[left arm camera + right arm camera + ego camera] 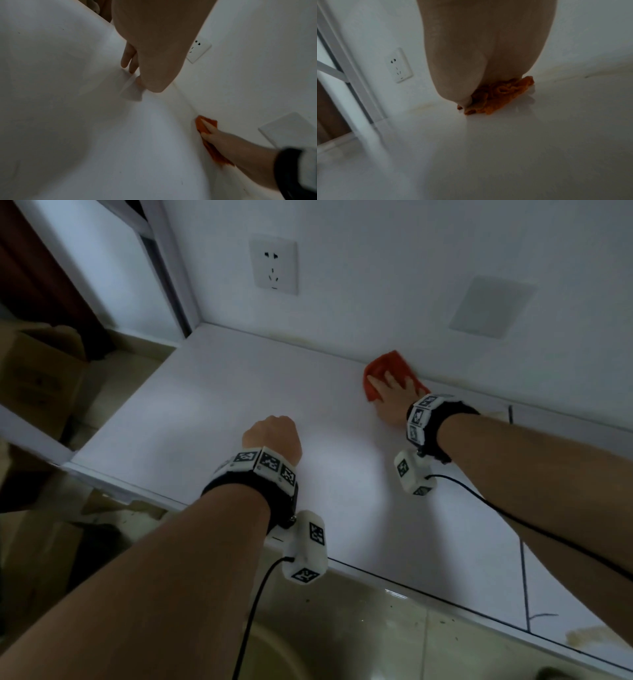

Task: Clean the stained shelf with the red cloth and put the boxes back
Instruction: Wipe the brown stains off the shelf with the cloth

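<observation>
Both my forearms are bare, no sleeves. Each wrist wears a black strap (219, 491) topped by a row of white blocks (265, 463) printed with black-and-white square markers. A rounded white camera pod (306, 549) hangs off the left strap, markers on its faces, a thin black cable (253, 604) trailing from it. The right wrist has the same: strap, marker blocks (419, 416), pod (412, 474), cable (513, 518).

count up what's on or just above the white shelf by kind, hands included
hands: 2, the left hand resting on the shelf, the right hand pressing on the cloth
red cloth: 1
wall socket: 1
blank wall plate: 1
total: 5
</observation>
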